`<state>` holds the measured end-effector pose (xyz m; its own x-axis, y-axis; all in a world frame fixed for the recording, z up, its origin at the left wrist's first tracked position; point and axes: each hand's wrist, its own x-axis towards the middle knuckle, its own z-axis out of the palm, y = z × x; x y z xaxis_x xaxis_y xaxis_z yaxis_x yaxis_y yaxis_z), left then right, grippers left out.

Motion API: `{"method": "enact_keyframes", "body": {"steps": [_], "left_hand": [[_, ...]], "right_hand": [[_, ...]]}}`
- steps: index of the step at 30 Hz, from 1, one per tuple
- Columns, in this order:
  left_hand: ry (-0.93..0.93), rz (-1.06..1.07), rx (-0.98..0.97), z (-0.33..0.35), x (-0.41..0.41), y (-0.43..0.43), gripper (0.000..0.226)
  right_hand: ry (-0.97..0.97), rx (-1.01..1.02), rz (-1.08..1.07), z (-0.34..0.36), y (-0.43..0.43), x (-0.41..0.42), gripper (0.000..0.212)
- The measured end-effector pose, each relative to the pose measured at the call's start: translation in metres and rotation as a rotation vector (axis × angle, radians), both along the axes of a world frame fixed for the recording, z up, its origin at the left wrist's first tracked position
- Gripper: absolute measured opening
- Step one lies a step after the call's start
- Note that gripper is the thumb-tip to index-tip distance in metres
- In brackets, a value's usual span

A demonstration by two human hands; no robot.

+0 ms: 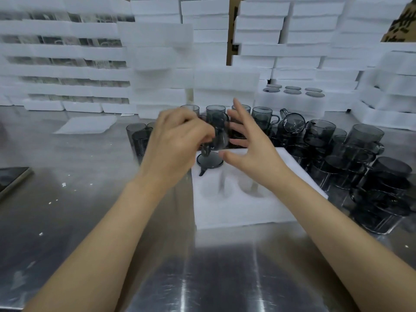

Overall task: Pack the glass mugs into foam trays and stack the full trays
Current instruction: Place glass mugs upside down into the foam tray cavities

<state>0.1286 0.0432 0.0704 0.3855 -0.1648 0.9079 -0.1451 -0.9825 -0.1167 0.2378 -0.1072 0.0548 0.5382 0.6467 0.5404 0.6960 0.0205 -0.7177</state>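
Steel table (225, 278), lower frame: a bare reflective surface was recorded. Foam tray (243, 210), centre: laid flat, with two near pockets seen empty and a seated mug (209, 160) sunk in a far-left pocket. Left hand (177, 140), centre: fingers were curled round a held mug (218, 134), carried just above and behind the seated mug, though much was blurred. Right hand (249, 152): fingers were spread and nothing was grasped; contact with the held mug could not be determined. Risk, as judged: glass could be struck on glass if the held mug were lowered off its pocket, and the right forearm could topple the loose mugs (360, 163), which were crowded against the tray's right edge, some of them tipped. Open room was noted at lower left and bottom centre only. Further mugs (262, 114) were ranged just beyond the tray's far edge. A filled tray (292, 97) and stacked trays (292, 41) walled the upper frame, so little reach was left beyond.
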Motion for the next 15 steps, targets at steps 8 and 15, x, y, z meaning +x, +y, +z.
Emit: {"method": "enact_keyframes", "body": {"steps": [8,15], "left_hand": [[0.136,-0.047,-0.185,-0.014,0.009,0.000,0.037],[0.187,0.064,-0.275,-0.017,0.011,0.007,0.049]], "right_hand": [[-0.261,0.115,-0.084,0.002,0.001,-0.002,0.063],[-0.417,0.118,-0.121,0.002,0.002,-0.003,0.050]]}}
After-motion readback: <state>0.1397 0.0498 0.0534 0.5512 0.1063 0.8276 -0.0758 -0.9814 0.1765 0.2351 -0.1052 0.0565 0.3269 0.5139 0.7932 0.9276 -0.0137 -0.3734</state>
